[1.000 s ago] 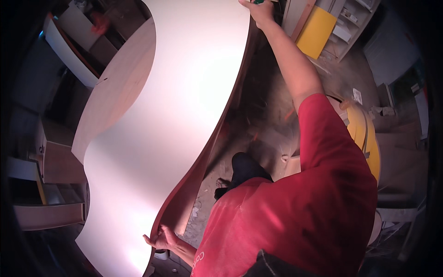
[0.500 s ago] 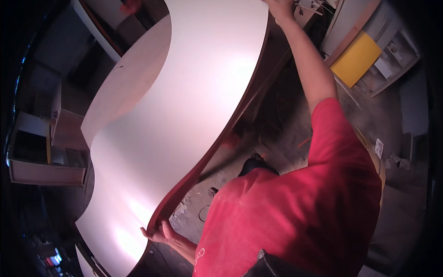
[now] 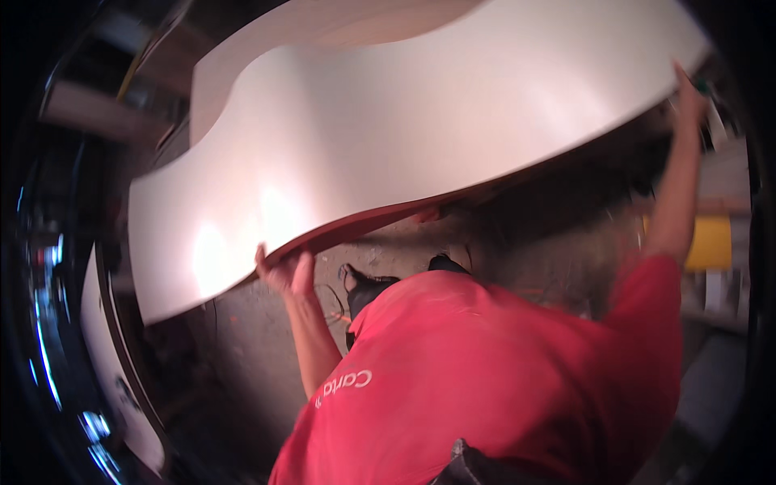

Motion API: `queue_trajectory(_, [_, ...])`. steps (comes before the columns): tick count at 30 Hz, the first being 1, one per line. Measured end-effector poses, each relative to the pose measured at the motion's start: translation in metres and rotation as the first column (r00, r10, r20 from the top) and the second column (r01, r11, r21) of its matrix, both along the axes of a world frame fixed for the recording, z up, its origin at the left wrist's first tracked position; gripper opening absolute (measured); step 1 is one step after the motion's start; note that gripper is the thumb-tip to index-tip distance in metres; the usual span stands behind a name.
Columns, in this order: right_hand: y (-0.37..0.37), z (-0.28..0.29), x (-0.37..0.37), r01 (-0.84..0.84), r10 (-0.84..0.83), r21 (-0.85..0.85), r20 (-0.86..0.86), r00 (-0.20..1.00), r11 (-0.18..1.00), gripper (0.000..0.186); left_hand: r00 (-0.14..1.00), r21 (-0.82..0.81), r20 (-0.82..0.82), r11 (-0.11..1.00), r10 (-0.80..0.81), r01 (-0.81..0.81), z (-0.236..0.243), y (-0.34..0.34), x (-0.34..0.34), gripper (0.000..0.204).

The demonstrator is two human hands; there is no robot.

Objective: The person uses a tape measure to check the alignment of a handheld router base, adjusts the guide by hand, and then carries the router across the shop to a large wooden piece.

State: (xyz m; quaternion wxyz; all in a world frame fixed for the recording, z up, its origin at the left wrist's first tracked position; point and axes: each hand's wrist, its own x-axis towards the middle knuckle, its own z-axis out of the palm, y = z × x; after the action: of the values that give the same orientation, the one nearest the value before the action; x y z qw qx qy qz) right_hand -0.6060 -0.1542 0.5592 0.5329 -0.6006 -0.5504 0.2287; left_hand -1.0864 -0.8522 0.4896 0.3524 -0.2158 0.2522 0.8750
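Observation:
A large, bendy white laminate sheet (image 3: 388, 121) with a dark red underside spans the view in front of me, bowed in a wave. My left hand (image 3: 289, 271) grips its near edge toward the left end, thumb on the white face and the other fingers underneath. At the far right, my right hand (image 3: 689, 95) is closed on the same edge; motion blurs it and its fingers are partly hidden. Behind the sheet shows a pale brown board (image 3: 356, 23), largely covered by it.
A narrow white panel (image 3: 109, 347) stands at lower left. Yellow board (image 3: 710, 242) and shelving lie to the right. Brownish cabinets (image 3: 97, 113) are at the upper left. My shoes (image 3: 349, 279) and a thin cable show on the grey floor (image 3: 250, 356).
The view has swung, so the sheet now lies more crosswise than before. Both hands stay on its edge: the left appears higher, the right farther right and lower.

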Motion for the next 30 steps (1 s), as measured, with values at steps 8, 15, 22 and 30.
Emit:
queue_trajectory(8, [0.289,0.076,0.043,-0.064,0.079,-0.179,0.081,0.994,0.982,0.033,0.996,-0.076,0.076,0.997,0.039,-0.033,0.100,0.319,0.010,0.046])
queue_trajectory(15, [0.552,0.130,0.033,-0.110,0.128,-0.203,0.077,0.989,0.973,0.032,0.999,0.112,0.048,0.994,0.007,-0.012,0.142,0.605,0.024,0.053])
queue_trajectory(22, [0.888,0.171,0.058,-0.118,0.141,-0.237,0.081,0.987,0.964,0.032,0.999,0.101,0.052,0.995,-0.011,0.006,0.184,0.907,0.040,0.055])
queue_trajectory(30, [1.539,0.281,-0.014,-0.033,0.032,-0.076,-0.010,0.999,0.997,0.033,0.981,0.117,-0.059,0.974,-0.186,0.192,0.195,1.595,-0.015,0.068])
